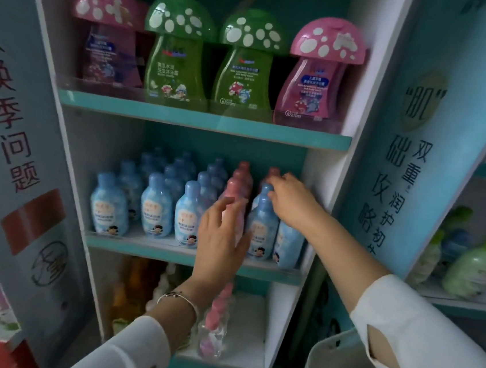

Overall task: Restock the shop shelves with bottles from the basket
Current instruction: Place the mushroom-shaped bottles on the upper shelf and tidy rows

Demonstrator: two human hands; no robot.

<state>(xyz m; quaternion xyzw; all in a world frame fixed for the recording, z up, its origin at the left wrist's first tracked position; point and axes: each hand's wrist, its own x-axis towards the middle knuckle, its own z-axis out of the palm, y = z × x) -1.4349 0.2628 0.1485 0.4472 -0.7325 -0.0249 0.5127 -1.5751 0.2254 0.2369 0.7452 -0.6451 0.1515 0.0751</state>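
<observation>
mid shelf [139,248], r grip [289,199] pinching blue bottle [261,224] top, l grip [219,241] spread by pink bottle [240,183]

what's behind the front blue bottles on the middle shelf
More blue bottles in rows, plus one column of pink bottles. The left hand covers that column's front; the right hand, gripping a blue bottle by the cap, hides what's behind it.

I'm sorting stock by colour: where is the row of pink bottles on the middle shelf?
In the head view, the row of pink bottles stands right of centre on the middle shelf, among blue bottles, just behind the left hand.
</observation>
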